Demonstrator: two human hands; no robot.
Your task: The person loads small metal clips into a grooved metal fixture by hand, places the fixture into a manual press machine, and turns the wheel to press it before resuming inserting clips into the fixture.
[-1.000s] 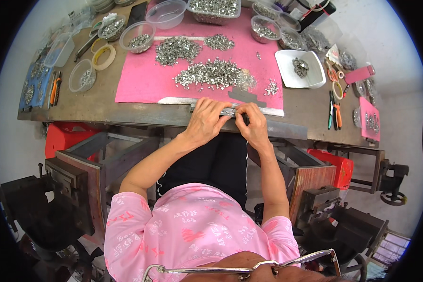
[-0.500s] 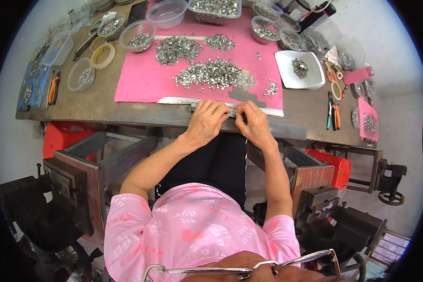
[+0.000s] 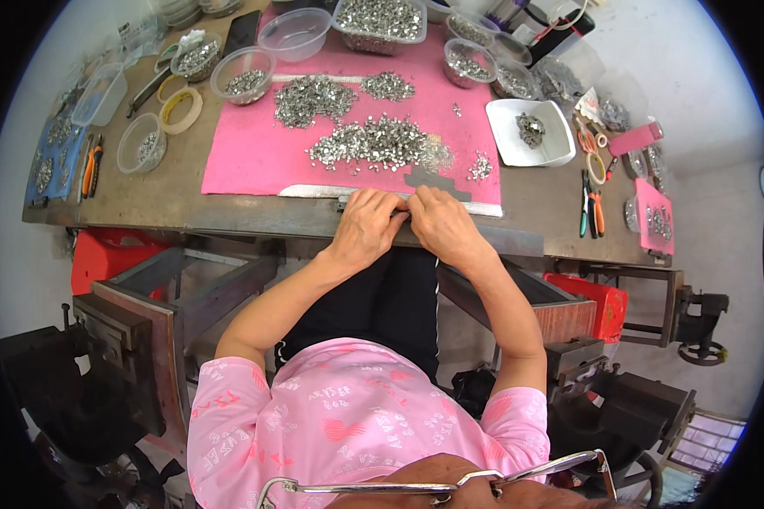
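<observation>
At the table's front edge, my left hand (image 3: 363, 227) has its fingers curled down over a narrow dark metal bar (image 3: 342, 204), whose end shows beside the knuckles. My right hand (image 3: 443, 222) is close against it, fingertips pinched together. Whatever lies between the fingers is too small and too covered to make out. Just beyond the hands, a pile of small silvery metal pieces (image 3: 373, 142) lies on a pink mat (image 3: 238, 157). A flat grey strip (image 3: 437, 185) rests at the mat's near edge, beside a small scatter of pieces (image 3: 480, 166).
Two more piles of metal pieces (image 3: 314, 100) lie farther back. Plastic tubs (image 3: 244, 76) line the rear, and a white square dish (image 3: 530, 134) stands right. Tape rolls (image 3: 181, 112) and orange-handled pliers (image 3: 92, 170) lie left; more pliers (image 3: 598, 212) lie right. Vises (image 3: 115, 335) flank me below.
My right hand has moved left, right up to the left hand, and its back now turns more upward. The left hand keeps its grip. The whole view has shifted slightly.
</observation>
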